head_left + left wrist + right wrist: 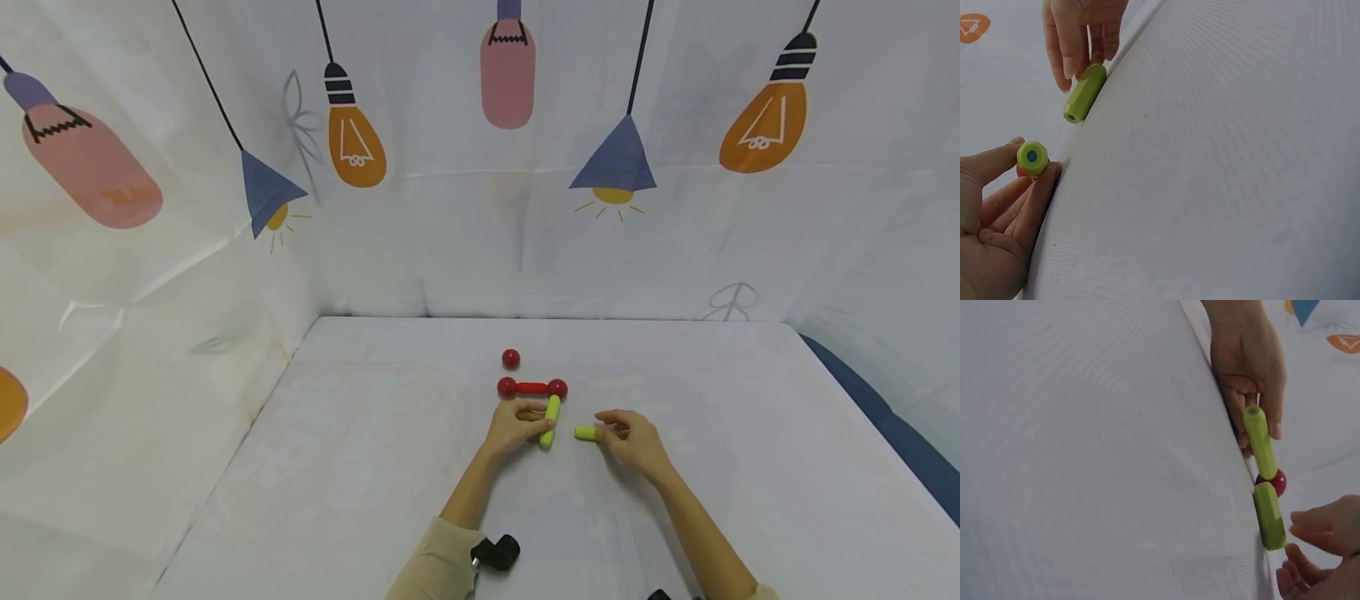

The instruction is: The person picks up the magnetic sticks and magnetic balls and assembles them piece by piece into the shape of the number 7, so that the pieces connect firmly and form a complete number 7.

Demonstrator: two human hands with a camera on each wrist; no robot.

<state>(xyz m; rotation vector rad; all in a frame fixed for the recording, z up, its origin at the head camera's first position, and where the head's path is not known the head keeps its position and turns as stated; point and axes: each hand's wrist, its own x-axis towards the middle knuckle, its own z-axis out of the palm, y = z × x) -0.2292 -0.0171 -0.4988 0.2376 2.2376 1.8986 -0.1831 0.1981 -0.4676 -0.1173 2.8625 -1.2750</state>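
Observation:
My left hand (512, 427) pinches a yellow-green rod (552, 410) between thumb and fingers. The far end of that rod meets a red ball (557, 387), and a dark blue dot (1032, 156) shows on its near end in the left wrist view. A red rod (532, 388) joins this ball to another red ball (507, 387) on its left. My right hand (637, 443) is beside a second yellow-green rod (586, 433) lying on the table. In the right wrist view, thumb and fingers are spread around the near end of this rod (1269, 517).
A single red ball (511, 358) lies behind the joined pieces. The white table (360, 467) ends at the back against a white curtain (465, 242) printed with lamps. A dark blue surface (885, 417) shows past the right table edge.

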